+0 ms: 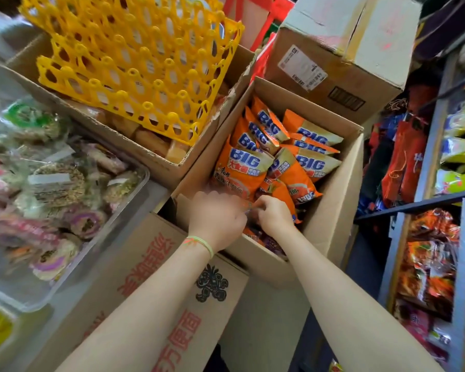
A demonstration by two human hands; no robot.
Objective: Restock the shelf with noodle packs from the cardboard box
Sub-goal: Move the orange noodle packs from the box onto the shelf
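Shelf ran down the right edge, metal frame, already carrying red and yellow packs. Cardboard box sat open in the middle, well apart from the shelf's rails but within reach, flaps up, still roughly half full. Another box with yellow plastic trays stood just behind-left, a sealed carton behind-right, and a clear tub of wrapped snacks at far left.

Noodle packs lay loose inside the box, orange, "BIG" printed on the front, some upright, some leaning on each other.

Both hands were down at the near end of the box. Left hand was blurred, fingers curled; cannot tell whether its grip had hold of anything. Right hand had fingers curled into the packs at the near wall, grip apparently pinching a pack edge (contact point hidden by the knuckles).

Handling call: packs look light, puffy, slick film, brittle noodle block inside. Best taken across the flat body or by the crimped top seam, several at once, without squeezing hard.
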